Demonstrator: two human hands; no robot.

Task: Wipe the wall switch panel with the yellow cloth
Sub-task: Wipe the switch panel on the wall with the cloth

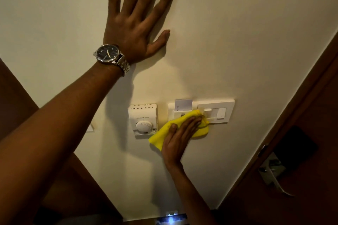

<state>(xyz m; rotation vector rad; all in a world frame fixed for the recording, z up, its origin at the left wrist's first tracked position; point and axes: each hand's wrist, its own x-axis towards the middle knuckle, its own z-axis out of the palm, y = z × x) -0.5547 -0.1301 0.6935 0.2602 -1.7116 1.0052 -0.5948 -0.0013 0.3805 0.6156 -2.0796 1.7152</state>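
Against the switch panel [215, 110], yellow cloth [164, 133] under flat right hand [180, 139]

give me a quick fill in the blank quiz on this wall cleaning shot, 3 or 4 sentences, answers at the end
1. The right hand presses a cloth of the colour ____ against the switch panel.
2. The left hand lies flat on the wall, and its wrist wears a ____.
3. Left of the switch panel sits a thermostat with a round ____ on its face.
4. A ____ stands in the slot at the panel's top left.

Missing words: yellow; watch; dial; card
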